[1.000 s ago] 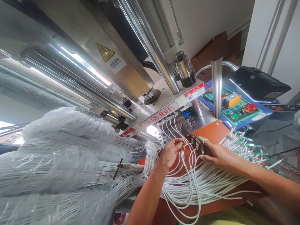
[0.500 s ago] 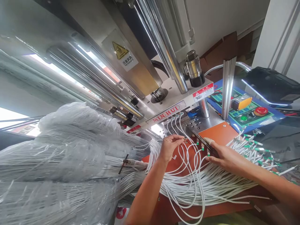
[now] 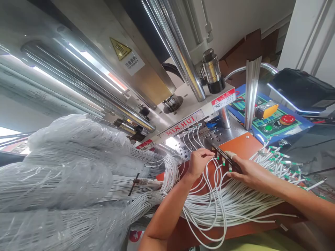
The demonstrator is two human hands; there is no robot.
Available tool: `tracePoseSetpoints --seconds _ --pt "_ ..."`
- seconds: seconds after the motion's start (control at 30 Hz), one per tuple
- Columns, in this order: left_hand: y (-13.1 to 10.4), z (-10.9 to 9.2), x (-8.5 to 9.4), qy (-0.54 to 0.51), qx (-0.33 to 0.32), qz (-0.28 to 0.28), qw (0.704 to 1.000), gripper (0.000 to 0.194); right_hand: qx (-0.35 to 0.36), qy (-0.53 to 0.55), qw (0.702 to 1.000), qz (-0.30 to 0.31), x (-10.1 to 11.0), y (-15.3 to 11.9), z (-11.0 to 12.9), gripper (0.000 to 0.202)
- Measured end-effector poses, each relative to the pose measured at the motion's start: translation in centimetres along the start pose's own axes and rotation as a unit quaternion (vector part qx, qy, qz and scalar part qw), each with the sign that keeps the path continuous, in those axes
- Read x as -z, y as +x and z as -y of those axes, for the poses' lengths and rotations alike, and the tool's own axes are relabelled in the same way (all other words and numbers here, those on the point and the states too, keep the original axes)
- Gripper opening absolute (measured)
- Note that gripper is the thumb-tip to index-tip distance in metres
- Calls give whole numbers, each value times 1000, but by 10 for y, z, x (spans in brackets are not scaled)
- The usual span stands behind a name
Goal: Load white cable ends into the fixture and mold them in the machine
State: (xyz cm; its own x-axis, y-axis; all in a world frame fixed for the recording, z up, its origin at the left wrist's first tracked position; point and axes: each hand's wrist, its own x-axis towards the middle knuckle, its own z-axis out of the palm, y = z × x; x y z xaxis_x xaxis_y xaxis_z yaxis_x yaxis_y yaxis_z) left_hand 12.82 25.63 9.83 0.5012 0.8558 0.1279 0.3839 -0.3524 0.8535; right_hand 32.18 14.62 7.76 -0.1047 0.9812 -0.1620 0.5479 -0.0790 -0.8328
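My left hand [image 3: 199, 162] is closed in a pinch at the left end of a dark metal bar [image 3: 225, 157]; what its fingertips hold is too small to make out. My right hand [image 3: 244, 168] grips the right part of that bar, thumb below and fingers above. Small green connectors [image 3: 224, 162] on white cables sit along the bar's lower edge. Looped white cables [image 3: 216, 195] hang from them onto the orange work surface [image 3: 238, 144]. Several more cable ends with small connectors [image 3: 194, 127] lie in the press, under its MIN-HUI label [image 3: 181, 124].
Plastic-wrapped cable bundles [image 3: 68, 167] fill the left. A T-handled rod [image 3: 134, 184] stands near them. Loose cable ends with green connectors [image 3: 284, 162] pile up at the right, below a blue control box [image 3: 280, 122] with a red button. A metal post [image 3: 252, 94] rises beside it.
My left hand has moved right, up to the left end of the bar. My right hand still holds the bar. The view has shifted slightly.
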Motion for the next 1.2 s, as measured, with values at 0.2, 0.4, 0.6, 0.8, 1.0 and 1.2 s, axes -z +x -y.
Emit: tracePoseSetpoints --seconds 0.2,0.4,0.6,0.8,1.0,1.2 --pt "-3 11 -6 39 -60 -21 997 15 3 1 1000 3 1 0 1 64" --pt "-5 18 -8 36 -1 -7 999 10 4 -5 1000 13 2 1 -1 68" --pt "-4 16 -10 -30 57 -36 997 9 9 -1 1000 14 2 1 -2 68" --pt "-1 17 -12 1 47 -52 998 7 2 10 1000 10 2 1 -2 67" --pt "-4 13 -14 19 28 -71 997 4 -4 2 1000 6 2 -1 0 67" --pt "-4 12 -14 26 16 -77 997 2 8 1 1000 4 3 -1 0 67"
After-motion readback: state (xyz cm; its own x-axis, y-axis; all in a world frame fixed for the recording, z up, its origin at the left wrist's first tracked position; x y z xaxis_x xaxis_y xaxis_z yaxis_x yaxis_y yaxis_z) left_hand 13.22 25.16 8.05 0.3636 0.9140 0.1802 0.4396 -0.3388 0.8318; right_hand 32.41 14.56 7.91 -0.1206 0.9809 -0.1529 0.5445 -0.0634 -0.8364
